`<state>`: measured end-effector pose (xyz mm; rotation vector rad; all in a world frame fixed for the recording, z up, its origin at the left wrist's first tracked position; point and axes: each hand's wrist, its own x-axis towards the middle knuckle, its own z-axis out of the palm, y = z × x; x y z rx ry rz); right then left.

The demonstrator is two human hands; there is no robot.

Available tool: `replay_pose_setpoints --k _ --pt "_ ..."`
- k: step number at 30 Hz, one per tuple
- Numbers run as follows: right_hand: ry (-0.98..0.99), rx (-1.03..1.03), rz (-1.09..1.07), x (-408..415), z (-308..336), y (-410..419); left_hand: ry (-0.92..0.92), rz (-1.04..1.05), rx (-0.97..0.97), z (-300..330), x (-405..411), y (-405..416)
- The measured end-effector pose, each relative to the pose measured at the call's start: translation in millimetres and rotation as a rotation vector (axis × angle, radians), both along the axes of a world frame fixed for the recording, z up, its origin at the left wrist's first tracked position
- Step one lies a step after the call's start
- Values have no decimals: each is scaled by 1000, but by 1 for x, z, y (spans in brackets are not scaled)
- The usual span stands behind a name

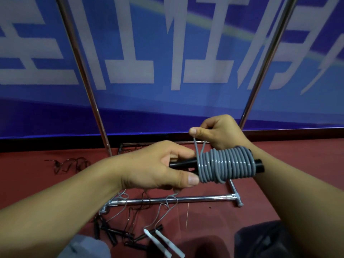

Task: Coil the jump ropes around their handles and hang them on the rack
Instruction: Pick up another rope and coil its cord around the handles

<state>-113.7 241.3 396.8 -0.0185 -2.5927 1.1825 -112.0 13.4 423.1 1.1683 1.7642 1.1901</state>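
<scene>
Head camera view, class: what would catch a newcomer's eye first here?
At centre, a grey rope coiled tightly round black handles, gripped by the left hand while the right hand pinches a loop of it. Behind stands a blue banner with big white characters; more ropes with white handles lie on the red floor.

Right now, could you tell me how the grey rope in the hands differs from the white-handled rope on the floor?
The grey rope is coiled tightly round black handles; the white-handled rope lies loose and uncoiled. The grey rope is held up, the left hand gripping the handles and the right hand pinching a loop; the white-handled rope rests on the red floor by the rack. Both cords look grey.
</scene>
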Motion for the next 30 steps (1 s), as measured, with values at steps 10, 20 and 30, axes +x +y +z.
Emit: replay_pose_setpoints --k 10,20,30 --pt "-200 -61 -111 -13 -19 11 -136 215 218 7 -5 -6" --pt "-54 35 74 -2 0 -11 -346 661 279 0 -27 -3" --pt "-67 204 168 13 11 -35 -450 861 257 -3 -48 -7"
